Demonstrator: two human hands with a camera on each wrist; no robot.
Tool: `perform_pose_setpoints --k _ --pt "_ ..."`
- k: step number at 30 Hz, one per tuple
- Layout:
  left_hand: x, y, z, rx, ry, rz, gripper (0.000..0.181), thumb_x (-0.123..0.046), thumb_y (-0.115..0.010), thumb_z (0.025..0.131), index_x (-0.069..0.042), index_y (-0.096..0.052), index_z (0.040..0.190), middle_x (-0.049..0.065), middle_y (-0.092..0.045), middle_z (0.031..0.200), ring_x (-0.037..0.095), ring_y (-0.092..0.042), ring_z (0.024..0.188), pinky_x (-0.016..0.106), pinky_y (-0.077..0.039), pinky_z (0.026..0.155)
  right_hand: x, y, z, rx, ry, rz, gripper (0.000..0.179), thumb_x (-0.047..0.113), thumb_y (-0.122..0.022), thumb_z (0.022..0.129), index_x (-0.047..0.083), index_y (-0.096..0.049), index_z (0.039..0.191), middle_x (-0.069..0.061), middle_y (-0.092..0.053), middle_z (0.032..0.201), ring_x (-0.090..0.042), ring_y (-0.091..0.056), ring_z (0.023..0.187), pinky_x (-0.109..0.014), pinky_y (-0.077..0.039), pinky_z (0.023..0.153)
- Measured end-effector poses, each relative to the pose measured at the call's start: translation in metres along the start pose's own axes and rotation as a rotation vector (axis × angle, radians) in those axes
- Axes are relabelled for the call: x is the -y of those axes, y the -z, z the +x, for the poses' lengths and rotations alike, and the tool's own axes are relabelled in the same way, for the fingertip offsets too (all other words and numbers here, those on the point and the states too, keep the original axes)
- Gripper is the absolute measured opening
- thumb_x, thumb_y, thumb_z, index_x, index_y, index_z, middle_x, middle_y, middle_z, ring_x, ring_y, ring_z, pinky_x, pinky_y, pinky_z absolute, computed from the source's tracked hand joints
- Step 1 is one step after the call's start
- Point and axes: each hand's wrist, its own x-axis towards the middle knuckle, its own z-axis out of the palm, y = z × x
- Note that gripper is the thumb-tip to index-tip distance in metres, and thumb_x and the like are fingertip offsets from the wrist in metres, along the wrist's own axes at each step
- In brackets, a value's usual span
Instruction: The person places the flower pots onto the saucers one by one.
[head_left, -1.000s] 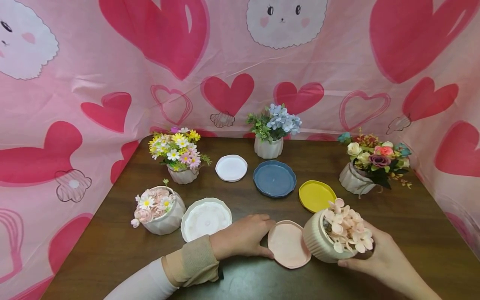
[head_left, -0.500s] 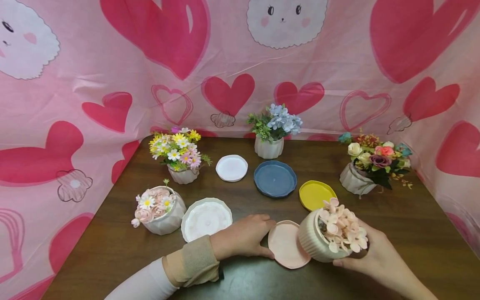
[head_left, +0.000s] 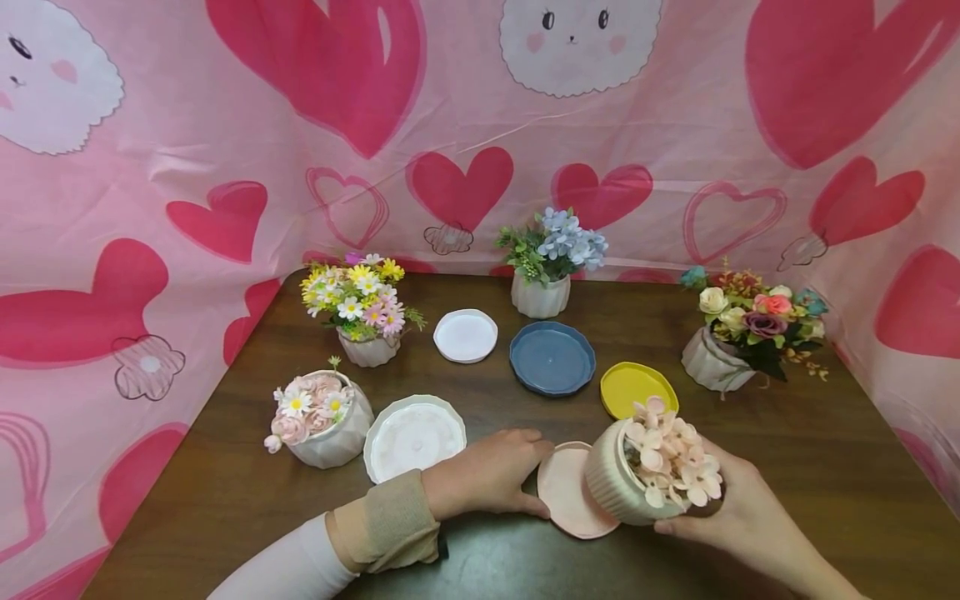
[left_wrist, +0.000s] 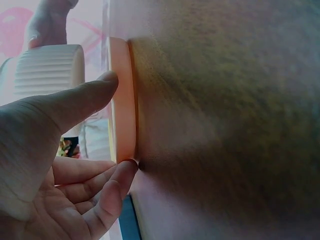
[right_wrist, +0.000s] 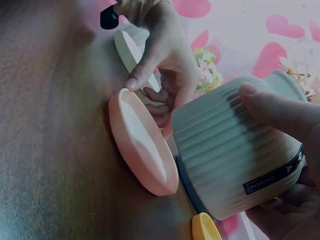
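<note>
My right hand (head_left: 750,508) grips a ribbed cream flower pot (head_left: 618,483) holding pale peach artificial flowers (head_left: 675,458). The pot is tilted and overlaps the right part of a pink saucer (head_left: 570,492) in the head view. In the right wrist view, its ribbed side (right_wrist: 225,145) carries a dark printed label, with my thumb near the pot's rim. My left hand (head_left: 491,475) holds the saucer by its left edge. Seen from the left wrist, the thumb (left_wrist: 90,100) lies on the saucer's side wall (left_wrist: 124,100) and the fingers meet the rim farther along.
Around them stand a white saucer (head_left: 416,437), a small white one (head_left: 465,336), a blue one (head_left: 552,358) and a yellow one (head_left: 637,390). Potted flowers are pink (head_left: 322,417), daisy-like (head_left: 367,317), blue (head_left: 551,258) and mixed roses (head_left: 735,333). Heart-patterned cloth (head_left: 465,100) encloses the table.
My right hand has carried the cream flower pot leftward, farther over the pink saucer. The left hand and the saucer stay in place.
</note>
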Motion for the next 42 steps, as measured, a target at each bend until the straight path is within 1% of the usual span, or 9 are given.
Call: perform_pose_setpoints --k 6,12,17,20,22,28,34,36,42 --pt "0.000 0.001 0.000 -0.002 0.003 0.005 0.054 -0.053 -0.082 0.074 -0.016 -0.065 0.109 -0.006 -0.062 0.098 0.007 -0.061 0.090 0.023 -0.050 0.082 0.003 -0.003 0.004 0.027 -0.014 -0.008 0.099 0.023 -0.099 0.052 0.008 -0.052 0.138 0.012 -0.061 0.126 0.016 -0.051 0.111 0.002 -0.035 0.090" --pt "-0.001 0.000 0.000 -0.005 0.000 0.011 0.054 -0.053 -0.082 0.074 -0.016 -0.065 0.109 -0.005 -0.062 0.098 0.007 -0.061 0.091 0.022 -0.050 0.082 0.005 -0.005 0.004 0.030 -0.006 -0.005 0.098 0.025 -0.099 0.052 0.008 -0.053 0.137 0.011 -0.062 0.125 0.016 -0.051 0.112 0.002 -0.035 0.091" --pt "-0.001 -0.001 0.000 -0.007 0.008 0.006 0.054 -0.053 -0.082 0.073 -0.016 -0.065 0.109 -0.006 -0.063 0.098 0.008 -0.061 0.091 0.023 -0.050 0.082 0.006 -0.005 0.005 0.041 -0.023 -0.005 0.100 0.025 -0.099 0.052 0.010 -0.052 0.139 -0.007 -0.065 0.127 0.015 -0.051 0.112 0.001 -0.035 0.090" --pt "-0.001 -0.001 0.000 -0.003 0.018 -0.002 0.053 -0.052 -0.083 0.073 -0.017 -0.065 0.108 -0.006 -0.063 0.098 0.008 -0.061 0.091 0.023 -0.050 0.082 0.007 -0.006 0.006 0.047 -0.024 -0.006 0.102 0.025 -0.099 0.052 0.010 -0.051 0.140 -0.011 -0.065 0.127 0.015 -0.051 0.112 0.001 -0.035 0.090" --pt "-0.001 -0.001 0.000 -0.001 0.024 -0.005 0.052 -0.052 -0.083 0.073 -0.017 -0.065 0.108 -0.006 -0.063 0.098 0.008 -0.061 0.091 0.023 -0.050 0.082 0.007 -0.006 0.006 0.047 -0.019 -0.004 0.101 0.026 -0.099 0.052 0.009 -0.051 0.140 -0.010 -0.065 0.127 0.015 -0.052 0.112 0.001 -0.036 0.090" --pt "-0.001 -0.001 0.000 0.001 0.027 -0.001 0.052 -0.052 -0.083 0.073 -0.017 -0.065 0.107 -0.006 -0.063 0.099 0.008 -0.062 0.091 0.024 -0.051 0.083 0.008 -0.007 0.007 0.044 -0.014 0.010 0.099 0.026 -0.099 0.052 0.010 -0.053 0.138 0.003 -0.065 0.125 0.014 -0.053 0.111 0.000 -0.037 0.090" --pt "-0.001 -0.001 0.000 0.003 0.025 0.007 0.053 -0.053 -0.082 0.074 -0.017 -0.065 0.108 -0.005 -0.063 0.100 0.009 -0.062 0.092 0.025 -0.051 0.084 0.010 -0.008 0.008 0.073 -0.034 0.028 0.102 0.025 -0.098 0.054 0.008 -0.049 0.141 -0.010 -0.064 0.130 0.014 -0.052 0.113 -0.001 -0.038 0.089" --pt "-0.001 -0.001 0.000 0.004 0.024 0.008 0.053 -0.053 -0.082 0.074 -0.017 -0.065 0.108 -0.005 -0.063 0.100 0.010 -0.062 0.093 0.025 -0.051 0.084 0.011 -0.008 0.008 0.075 -0.034 0.030 0.101 0.026 -0.098 0.054 0.007 -0.050 0.141 -0.011 -0.064 0.130 0.014 -0.052 0.112 -0.001 -0.039 0.089" --pt "-0.001 0.000 0.001 0.014 0.034 0.001 0.054 -0.053 -0.082 0.074 -0.017 -0.064 0.109 -0.005 -0.063 0.099 0.009 -0.062 0.093 0.024 -0.051 0.084 0.011 -0.012 0.009 0.062 0.002 0.043 0.100 0.025 -0.098 0.054 0.011 -0.050 0.141 0.011 -0.062 0.128 0.012 -0.054 0.112 -0.002 -0.039 0.090"
